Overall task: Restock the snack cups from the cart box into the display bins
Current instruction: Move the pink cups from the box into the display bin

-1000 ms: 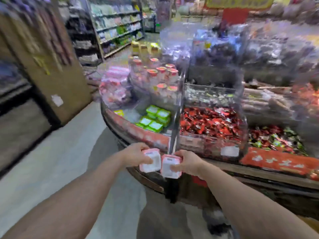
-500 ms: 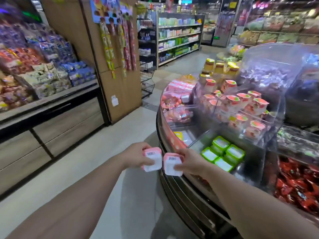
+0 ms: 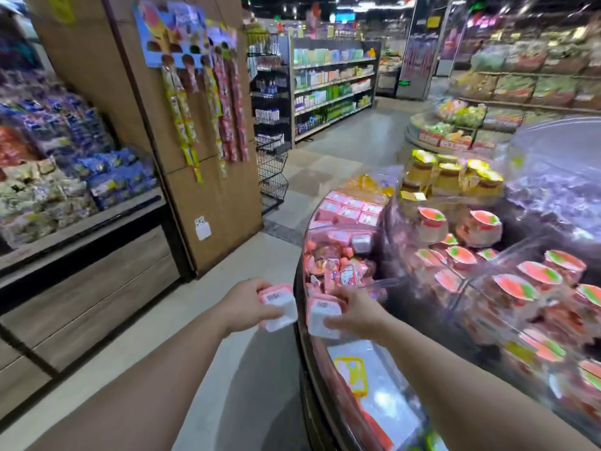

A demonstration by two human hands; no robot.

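At the display's curved edge: left hand [image 3: 242, 302] gripping a pink-lidded cup [image 3: 279, 307] | right hand [image 3: 353, 310] gripping a second cup [image 3: 323, 315], just beside the first | both being held before the pink-cup bin [image 3: 346, 216] | floor [image 3: 136, 336] lying below.

Left cup [image 3: 279, 307]: square snack cup, pink rim, pale translucent body, barcode label facing up; tilted, held in the left hand [image 3: 244, 305] over the floor, just beside the display's edge.
Right cup [image 3: 323, 315]: same kind, pink rim and barcode label; tilted, gripped by the right hand [image 3: 353, 310] at the display's rim.
Spacing: the two cups sit side by side, apart.
Display bins [image 3: 344, 222]: clear curved compartments; the far one holds matching pink cups in rows.
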